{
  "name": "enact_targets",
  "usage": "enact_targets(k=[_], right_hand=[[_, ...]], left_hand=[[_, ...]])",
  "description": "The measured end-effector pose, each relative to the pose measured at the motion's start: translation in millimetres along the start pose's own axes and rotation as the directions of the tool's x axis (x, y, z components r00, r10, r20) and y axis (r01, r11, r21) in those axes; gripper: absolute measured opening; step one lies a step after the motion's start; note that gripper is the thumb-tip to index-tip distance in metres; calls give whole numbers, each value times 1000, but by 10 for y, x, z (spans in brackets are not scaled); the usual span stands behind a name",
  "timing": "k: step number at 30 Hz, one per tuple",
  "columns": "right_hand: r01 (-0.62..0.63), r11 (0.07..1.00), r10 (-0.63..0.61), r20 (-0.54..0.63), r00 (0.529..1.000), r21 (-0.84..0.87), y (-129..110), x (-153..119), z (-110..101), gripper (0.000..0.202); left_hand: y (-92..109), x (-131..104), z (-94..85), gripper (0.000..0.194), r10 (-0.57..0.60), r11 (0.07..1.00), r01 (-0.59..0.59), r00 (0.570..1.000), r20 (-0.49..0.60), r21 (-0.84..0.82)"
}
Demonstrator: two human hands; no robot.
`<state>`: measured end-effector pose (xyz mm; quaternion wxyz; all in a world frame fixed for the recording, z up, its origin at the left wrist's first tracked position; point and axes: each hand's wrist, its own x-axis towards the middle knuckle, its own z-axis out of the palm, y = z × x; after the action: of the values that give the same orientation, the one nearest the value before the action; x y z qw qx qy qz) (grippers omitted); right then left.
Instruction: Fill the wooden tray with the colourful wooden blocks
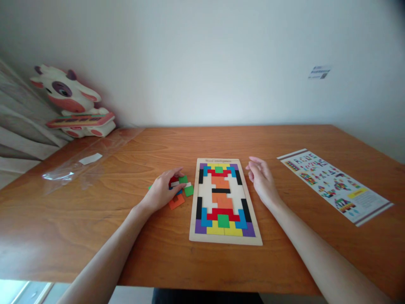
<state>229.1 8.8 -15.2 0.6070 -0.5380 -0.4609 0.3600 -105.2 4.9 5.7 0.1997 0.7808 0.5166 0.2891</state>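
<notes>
My left hand (163,190) rests over a small pile of coloured flat puzzle pieces, its thumb and index finger apart. Green pieces (189,191) and an orange piece (176,202) stick out around it; red and blue ones are partly hidden under the fingers. Right of the pile lies a wooden puzzle board (194,228), its frame holding purple, yellow, green, red, blue, black and orange pieces. Bare wood shows on both sides of the central orange and black pieces. Beyond the board's right edge is my right hand (262,179), fingers loosely bent and nothing visible in them.
A printed pattern sheet (335,185) lies on the wooden table (303,253) at the right. At the left is a clear plastic bag (63,173) with a white label. A cow-shaped toy keyboard (79,105) stands in the back left corner beside a curtain (19,126).
</notes>
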Motion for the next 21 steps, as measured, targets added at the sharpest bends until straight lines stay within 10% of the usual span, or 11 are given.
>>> enact_targets(k=[12,21], right_hand=[[11,1000,-11,2,1000,20,27,10,11,42],[3,1000,-3,18,1000,17,12,-2,34,40]], left_hand=[[37,2,-20,39,-104,994,96,983,-149,-56],[383,211,45,34,-21,995,34,991,134,-92]])
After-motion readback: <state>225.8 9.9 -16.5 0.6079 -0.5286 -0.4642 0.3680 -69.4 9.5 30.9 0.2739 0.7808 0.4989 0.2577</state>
